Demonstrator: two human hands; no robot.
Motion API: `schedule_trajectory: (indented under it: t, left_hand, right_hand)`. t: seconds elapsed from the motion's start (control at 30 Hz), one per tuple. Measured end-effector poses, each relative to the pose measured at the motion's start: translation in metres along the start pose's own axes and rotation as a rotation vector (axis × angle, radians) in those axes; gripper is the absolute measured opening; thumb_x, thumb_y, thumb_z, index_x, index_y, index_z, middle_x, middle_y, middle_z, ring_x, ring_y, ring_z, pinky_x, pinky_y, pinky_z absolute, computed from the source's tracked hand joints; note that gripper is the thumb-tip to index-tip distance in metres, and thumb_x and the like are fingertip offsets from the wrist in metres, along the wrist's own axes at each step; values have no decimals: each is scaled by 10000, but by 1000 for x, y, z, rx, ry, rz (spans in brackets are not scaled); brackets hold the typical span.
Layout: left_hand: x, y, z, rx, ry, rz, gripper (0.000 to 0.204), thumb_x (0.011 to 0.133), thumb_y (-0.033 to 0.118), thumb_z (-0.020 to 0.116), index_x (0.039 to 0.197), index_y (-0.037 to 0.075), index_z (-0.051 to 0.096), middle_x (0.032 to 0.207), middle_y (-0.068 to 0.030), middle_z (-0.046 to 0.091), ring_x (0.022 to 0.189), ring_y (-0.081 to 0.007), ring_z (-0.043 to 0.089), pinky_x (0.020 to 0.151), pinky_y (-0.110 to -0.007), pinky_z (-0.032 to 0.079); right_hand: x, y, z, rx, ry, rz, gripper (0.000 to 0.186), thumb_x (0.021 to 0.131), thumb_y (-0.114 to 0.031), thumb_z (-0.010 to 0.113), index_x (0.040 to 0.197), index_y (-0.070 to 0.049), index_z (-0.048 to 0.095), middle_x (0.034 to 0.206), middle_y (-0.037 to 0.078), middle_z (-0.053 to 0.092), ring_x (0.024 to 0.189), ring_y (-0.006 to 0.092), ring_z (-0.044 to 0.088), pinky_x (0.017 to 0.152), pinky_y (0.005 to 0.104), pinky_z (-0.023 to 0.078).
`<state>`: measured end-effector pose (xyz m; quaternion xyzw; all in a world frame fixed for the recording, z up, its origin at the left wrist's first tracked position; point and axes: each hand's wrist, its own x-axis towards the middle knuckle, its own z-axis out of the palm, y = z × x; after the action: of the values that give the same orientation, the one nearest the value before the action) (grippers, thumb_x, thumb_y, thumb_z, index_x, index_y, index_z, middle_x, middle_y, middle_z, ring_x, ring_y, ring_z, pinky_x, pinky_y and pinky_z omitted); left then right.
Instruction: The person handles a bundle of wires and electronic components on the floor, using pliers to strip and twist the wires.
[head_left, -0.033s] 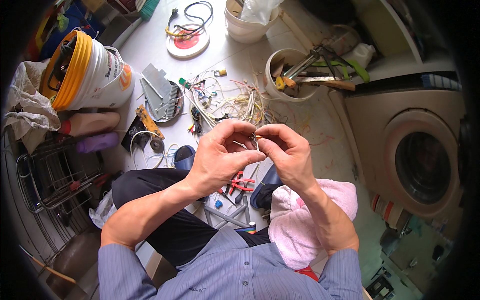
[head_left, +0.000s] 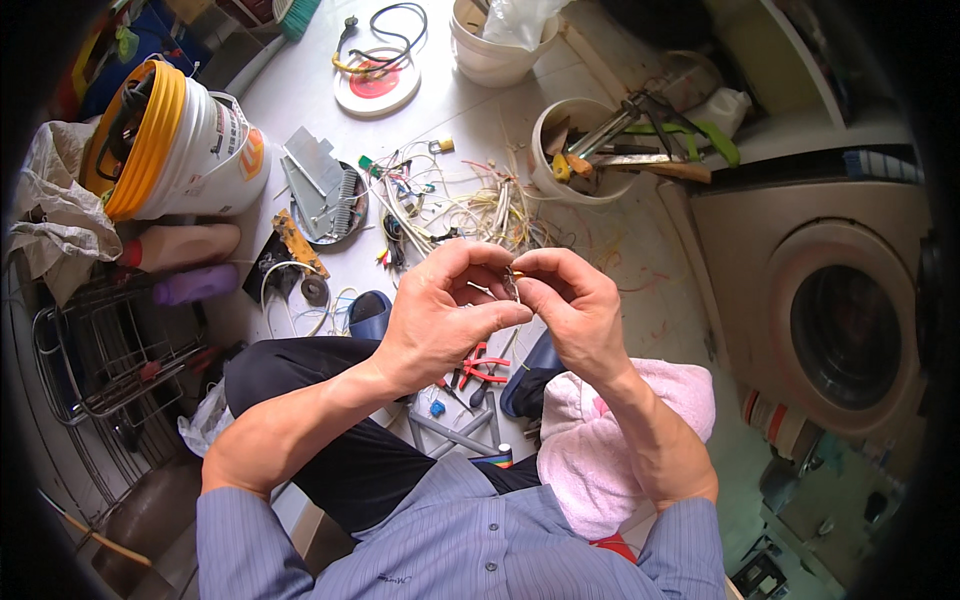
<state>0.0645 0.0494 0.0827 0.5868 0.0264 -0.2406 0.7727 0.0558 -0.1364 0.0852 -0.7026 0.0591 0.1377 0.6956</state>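
Hands meet at the centre of a cluttered workshop floor: the left hand and the right hand come together fingertip to fingertip, both pinched shut on a small wire piece held between them above the person's lap. The thumb and forefinger of each hand close on that piece from either side, the remaining fingers curled in; what exactly the piece is cannot be made out at this size. Just beyond the hands, a loose tangle of thin wires in pale, red and green spreads over the light floor. Below the hands, red-handled pliers lie near a blue slipper and the person's dark trouser leg, while a pink cloth is draped over the right knee. Farther back, a white bucket with an orange rim stands at left, a round metal dish of parts sits beside it, and a white tub of hand tools stands at right, close to the front of a washing machine. A wire rack occupies the left edge, well apart from the hands.
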Motion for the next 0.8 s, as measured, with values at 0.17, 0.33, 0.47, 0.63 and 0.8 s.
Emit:
schedule_trajectory:
  t: [0.17,0.33,0.47,0.63,0.8]
  left_hand:
    - [1,-4,-2,22,-11,98,469,803,0,826,1223,-30,619,1097,-79,629,891,-100,648,767,-238,576]
    - [-2,2,1,-36,68,13,566,779,-101,799,1276,-25,540,1121,-103,610,899,-132,654,779,-258,580]
    - [-3,0,1,32,78,96,610,769,-97,809,1298,-26,513,1156,-118,607,896,-136,656,769,-262,580]
    - [-4,2,1,91,81,128,591,780,-75,813,1289,-27,517,1150,-126,617,880,-137,663,765,-260,577]
    - [-5,3,2,112,101,117,570,780,-43,832,1267,-19,537,1128,-110,625,878,-124,666,749,-248,566]
  right_hand:
    - [1,5,3,148,-18,58,159,968,-14,646,1122,24,664,960,32,712,863,86,655,765,246,543]
    - [1,7,3,173,-31,101,156,971,-5,631,1121,33,649,957,48,712,842,87,654,739,251,548]
    - [2,8,3,157,-27,97,167,969,3,620,1132,40,630,953,59,711,830,95,658,726,256,552]
    - [2,9,4,157,-27,111,173,971,5,614,1139,43,621,949,66,712,818,97,658,716,258,553]
    - [1,10,4,178,-38,125,164,980,5,598,1138,47,613,942,73,710,792,101,658,698,263,555]
